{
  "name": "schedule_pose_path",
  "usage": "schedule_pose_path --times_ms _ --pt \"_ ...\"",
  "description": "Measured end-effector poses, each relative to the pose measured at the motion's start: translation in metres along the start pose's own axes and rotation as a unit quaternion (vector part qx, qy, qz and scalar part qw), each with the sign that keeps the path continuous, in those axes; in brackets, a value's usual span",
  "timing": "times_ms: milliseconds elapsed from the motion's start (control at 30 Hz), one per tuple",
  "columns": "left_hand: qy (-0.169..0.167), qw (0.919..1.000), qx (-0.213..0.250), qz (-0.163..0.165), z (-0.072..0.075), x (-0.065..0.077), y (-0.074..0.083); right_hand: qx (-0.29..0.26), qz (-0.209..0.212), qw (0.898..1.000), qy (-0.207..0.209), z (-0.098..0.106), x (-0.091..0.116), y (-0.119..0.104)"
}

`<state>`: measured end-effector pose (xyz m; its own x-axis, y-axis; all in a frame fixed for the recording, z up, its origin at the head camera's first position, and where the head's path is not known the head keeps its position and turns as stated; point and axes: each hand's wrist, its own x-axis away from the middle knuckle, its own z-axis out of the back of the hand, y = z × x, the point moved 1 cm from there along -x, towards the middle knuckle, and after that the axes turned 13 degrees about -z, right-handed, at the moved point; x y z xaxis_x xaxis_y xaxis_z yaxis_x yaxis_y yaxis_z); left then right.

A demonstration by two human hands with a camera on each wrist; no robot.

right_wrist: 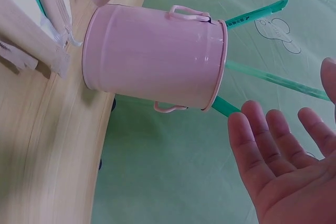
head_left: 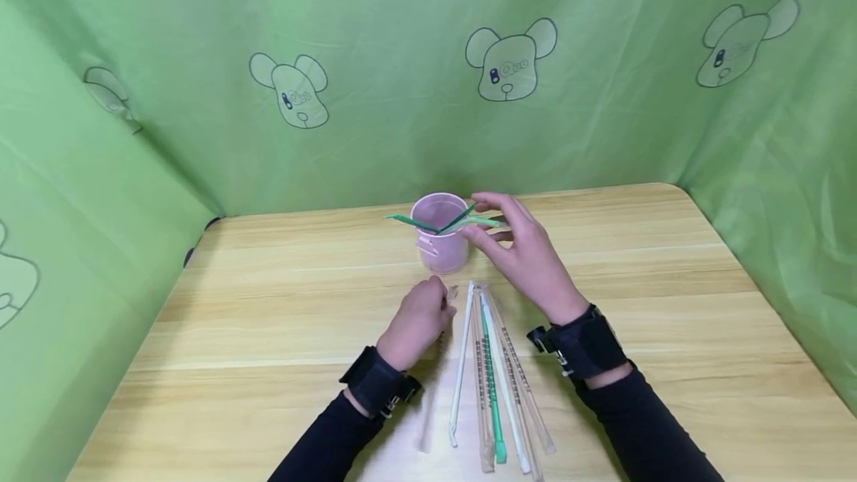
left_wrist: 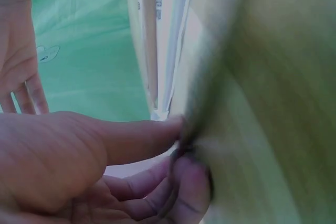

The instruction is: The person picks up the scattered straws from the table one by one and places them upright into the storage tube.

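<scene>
"What's nearest, with twelve o'clock pointing away from the person?"

"A fan of wrapped straws (head_left: 480, 381) on the wooden table (head_left: 268, 318). Their near ends spread around six o'clock and their far ends draw together toward twelve. Some wrappers are brown with printing, some are white, and one straw (head_left: 498, 430) shows green."

"And the left hand (head_left: 416, 315)?"

"At the fan's ten o'clock. Thumb and finger pinch a single brownish straw (head_left: 431, 396) near its far end, and its length trails back toward about seven. It's blurred, so I can't read any print on it."

"What's beyond that?"

"A pink bucket (head_left: 447, 255), upright on the table at the fan's eleven o'clock, with small handles on its sides. Three green straws (head_left: 411, 222) stand in it, leaning out over the rim: one toward between nine and ten, one toward two, and a paler one toward three."

"Where's the right hand (head_left: 525, 255)?"

"At the bucket's three o'clock, beside the rim. Its fingers are spread apart, the thumb well clear of them, and the pale straw's end reaches in between. I can't tell whether skin and straw touch."

"Anything farther off?"

"Past the table's twelve o'clock edge hangs a green curtain (head_left: 402, 132), printed with bear-like heads (head_left: 510, 65). It runs along the nine and three o'clock sides too."
</scene>
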<state>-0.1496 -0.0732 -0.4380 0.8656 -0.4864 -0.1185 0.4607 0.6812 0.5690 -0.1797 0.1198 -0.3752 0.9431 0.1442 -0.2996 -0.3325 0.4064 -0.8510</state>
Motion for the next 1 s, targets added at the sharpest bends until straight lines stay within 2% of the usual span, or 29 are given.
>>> schedule_pose_path --times_ms 133,200,300,433,533,667,767,833,900,1000 --pt "0.005 0.9997 -0.018 -0.017 0.0 -0.001 -0.005 -0.002 0.0 1.0 -0.001 0.0 0.0 -0.002" --pt "0.012 0.9993 -0.022 -0.027 -0.006 -0.003 -0.015 -0.001 -0.002 1.0 -0.001 0.001 0.0 -0.003" --pt "0.022 0.9981 -0.032 -0.048 -0.027 -0.009 -0.045 0.003 -0.006 1.0 0.0 0.003 0.002 -0.003" --pt "0.005 0.9983 -0.026 -0.052 -0.029 -0.013 -0.062 0.006 -0.018 1.0 0.001 0.006 0.003 -0.002" --pt "-0.019 0.9991 0.008 -0.036 -0.001 -0.01 -0.039 0.004 -0.026 1.0 -0.003 0.007 0.003 -0.001" --pt "-0.007 0.9992 0.035 -0.021 0.029 -0.007 -0.015 0.002 -0.031 0.999 -0.015 0.007 0.003 0.001" --pt "0.028 0.9979 0.047 -0.035 0.048 -0.004 -0.004 0.007 -0.037 0.999 -0.019 0.008 0.004 0.003" --pt "0.06 0.9939 0.071 -0.06 0.061 -0.002 0.001 0.012 -0.049 0.999 -0.017 0.009 0.006 0.004" --pt "0.096 0.9874 0.092 -0.085 0.076 0.002 0.006 0.019 -0.065 0.998 -0.009 0.01 0.007 0.006" --pt "0.15 0.9732 0.123 -0.124 0.095 0.008 0.011 0.029 -0.09 0.995 0.002 0.012 0.01 0.009"
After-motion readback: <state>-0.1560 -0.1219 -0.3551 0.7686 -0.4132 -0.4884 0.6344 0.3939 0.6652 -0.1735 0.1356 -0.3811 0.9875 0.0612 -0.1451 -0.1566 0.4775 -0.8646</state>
